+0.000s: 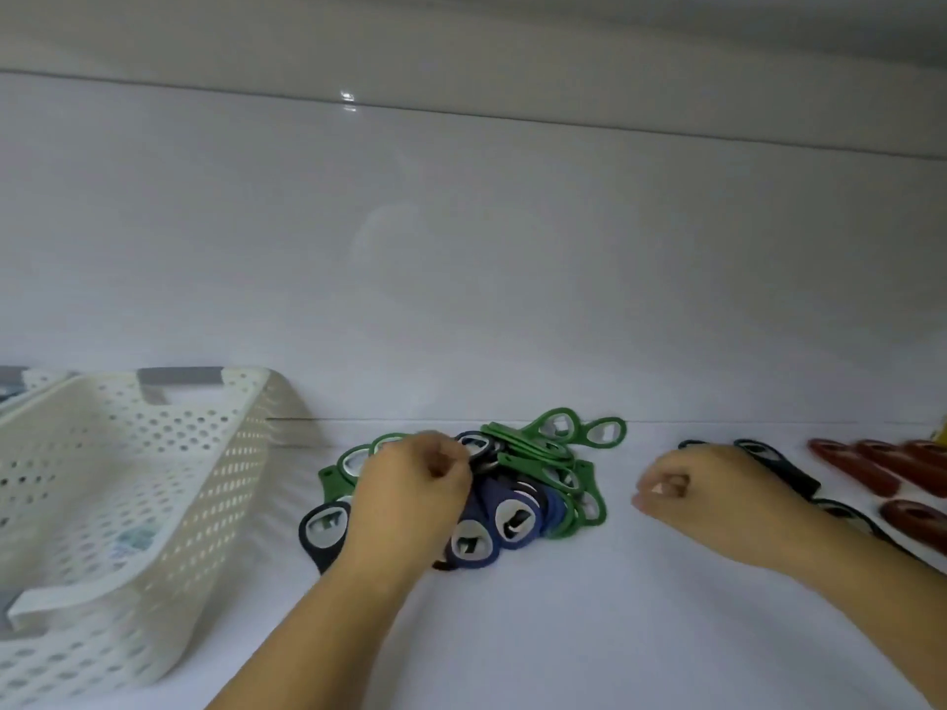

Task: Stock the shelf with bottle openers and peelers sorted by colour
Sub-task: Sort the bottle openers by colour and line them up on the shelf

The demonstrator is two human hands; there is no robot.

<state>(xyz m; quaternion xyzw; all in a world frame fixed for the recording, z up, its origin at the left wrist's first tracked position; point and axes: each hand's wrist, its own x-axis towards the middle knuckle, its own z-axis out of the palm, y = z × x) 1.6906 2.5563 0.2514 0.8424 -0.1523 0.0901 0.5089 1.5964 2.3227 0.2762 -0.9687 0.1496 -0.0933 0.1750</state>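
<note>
The left hand lies on a heap of green and navy plastic bottle openers on the white shelf, fingers curled into it; blur hides whether they grip one. The right hand hovers just right of the heap, a loose empty fist. Behind it lie black openers, dark red utensils farther right; a white perforated plastic basket stands left of the heap.

A white perforated basket with grey handles sits left, near the white back panel.
</note>
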